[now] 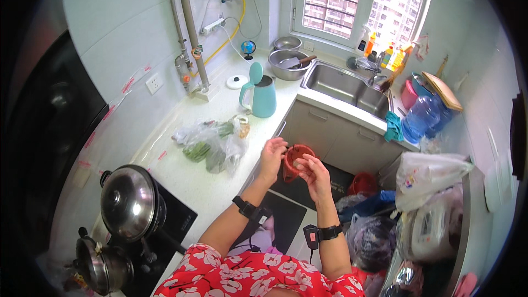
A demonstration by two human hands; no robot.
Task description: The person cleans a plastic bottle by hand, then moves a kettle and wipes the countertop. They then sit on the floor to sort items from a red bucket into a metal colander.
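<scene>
Both hands are raised over the floor beside the white counter's edge. My left hand [273,157] has its fingers loosely curled and apart, with no object visible in it. Opposite it, my right hand [312,170] is bent at the fingers; whether something small sits between the fingertips is not clear. Below and behind the hands, a red plastic basket or bin [295,161] stands low near the cabinet. Clear plastic bags with green vegetables [206,144] lie on the counter to the left. Behind them stands a turquoise kettle [264,97] with its lid raised.
A double steel sink [340,80] lies under the window, with steel bowls [290,66] to its left. A lidded wok [128,202] and a steel pot [101,262] are on the cooktop. At right are blue water jugs [420,119], bags and a white appliance [433,225].
</scene>
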